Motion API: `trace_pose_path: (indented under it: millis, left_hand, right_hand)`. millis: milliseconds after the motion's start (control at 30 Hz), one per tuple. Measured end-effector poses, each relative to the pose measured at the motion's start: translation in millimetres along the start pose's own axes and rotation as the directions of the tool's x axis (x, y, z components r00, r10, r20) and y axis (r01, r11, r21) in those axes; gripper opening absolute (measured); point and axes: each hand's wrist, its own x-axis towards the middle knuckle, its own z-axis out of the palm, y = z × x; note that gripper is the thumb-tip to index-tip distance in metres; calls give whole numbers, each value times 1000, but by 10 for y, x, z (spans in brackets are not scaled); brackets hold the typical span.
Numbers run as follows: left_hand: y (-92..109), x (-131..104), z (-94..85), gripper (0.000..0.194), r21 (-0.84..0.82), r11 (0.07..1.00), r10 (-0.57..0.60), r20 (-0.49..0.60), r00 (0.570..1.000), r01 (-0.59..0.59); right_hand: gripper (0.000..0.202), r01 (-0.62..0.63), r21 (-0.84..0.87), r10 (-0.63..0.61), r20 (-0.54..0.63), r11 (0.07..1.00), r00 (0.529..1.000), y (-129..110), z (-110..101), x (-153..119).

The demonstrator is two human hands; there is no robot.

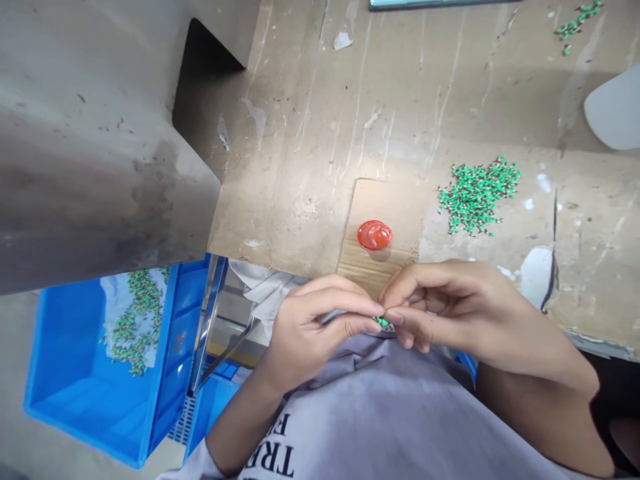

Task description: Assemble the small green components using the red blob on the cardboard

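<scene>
Green part (382, 321), mostly hidden, sits pinched between nearly closed fingers (345, 302) of left hand (306, 328) and right hand (463, 308).

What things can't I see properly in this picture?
All in the head view:
Small green part: mostly covered by the left hand and right hand, and too tiny to tell its shape.
Light-blue flat object: cut off by the top edge.
White rounded object: cut off by the right edge.
Blue bin: partly hidden behind the metal panel.
</scene>
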Motion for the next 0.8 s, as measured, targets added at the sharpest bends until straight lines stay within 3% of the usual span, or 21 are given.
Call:
trace_pose_path:
  millis: [533, 800]
  left_hand:
    - [-48, -8, 23, 16, 72, 991, 112, 25, 993, -113]
    - [-61, 17, 22, 12, 49, 995, 89, 6, 996, -89]
  right_hand:
    - [35, 49, -182, -39, 54, 982, 998, -57, -69, -8]
    - [17, 108, -246, -99, 48, 963, 994, -59, -49, -21]
